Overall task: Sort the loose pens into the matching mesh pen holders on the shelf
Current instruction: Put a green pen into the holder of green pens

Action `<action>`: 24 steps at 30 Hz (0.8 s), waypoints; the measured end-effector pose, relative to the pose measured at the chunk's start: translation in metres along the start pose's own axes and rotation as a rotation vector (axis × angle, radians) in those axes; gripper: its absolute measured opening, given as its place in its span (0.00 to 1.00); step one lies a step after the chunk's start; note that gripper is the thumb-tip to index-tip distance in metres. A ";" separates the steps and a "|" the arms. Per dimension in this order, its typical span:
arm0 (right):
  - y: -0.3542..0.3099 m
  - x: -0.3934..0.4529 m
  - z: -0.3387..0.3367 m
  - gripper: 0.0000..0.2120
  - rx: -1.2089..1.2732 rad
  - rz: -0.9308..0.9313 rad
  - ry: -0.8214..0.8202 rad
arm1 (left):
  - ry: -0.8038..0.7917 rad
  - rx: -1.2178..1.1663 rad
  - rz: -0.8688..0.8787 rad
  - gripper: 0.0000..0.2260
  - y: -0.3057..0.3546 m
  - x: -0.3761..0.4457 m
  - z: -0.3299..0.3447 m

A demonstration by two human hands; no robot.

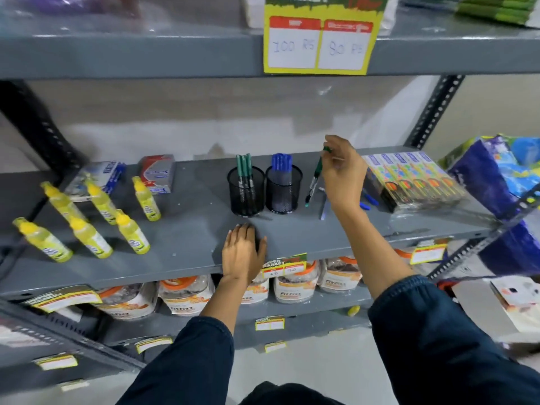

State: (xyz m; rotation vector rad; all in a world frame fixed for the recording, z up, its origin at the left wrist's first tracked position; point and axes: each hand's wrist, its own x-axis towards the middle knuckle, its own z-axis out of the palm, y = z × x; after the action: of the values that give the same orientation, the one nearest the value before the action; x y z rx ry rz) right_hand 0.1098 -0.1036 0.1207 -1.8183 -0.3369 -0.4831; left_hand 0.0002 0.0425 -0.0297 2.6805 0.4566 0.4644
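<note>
Two black mesh pen holders stand side by side on the grey shelf. The left holder has green pens in it, the right holder blue pens. My right hand is just right of the blue holder, shut on a green pen that hangs nearly upright above the shelf. A few loose blue pens lie on the shelf beside and partly behind this hand. My left hand rests flat on the shelf's front edge, below the holders, holding nothing.
Several yellow glue bottles stand on the shelf's left half, with small boxes behind them. A row of colourful boxes lies at the right end. Jars fill the shelf below. A price sign hangs from the upper shelf.
</note>
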 end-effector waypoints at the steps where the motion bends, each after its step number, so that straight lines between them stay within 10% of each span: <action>1: -0.007 0.004 0.009 0.11 0.019 -0.025 0.000 | 0.016 -0.010 -0.029 0.20 -0.007 0.002 -0.003; 24: -0.013 0.028 0.148 0.10 -0.122 -0.122 -0.368 | 0.049 0.032 -0.172 0.23 -0.041 0.028 -0.005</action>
State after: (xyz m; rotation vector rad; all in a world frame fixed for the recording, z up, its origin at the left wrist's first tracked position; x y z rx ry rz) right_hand 0.1509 0.0412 0.1085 -2.0137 -0.6861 -0.2532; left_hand 0.0131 0.0907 -0.0349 2.6356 0.7082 0.4765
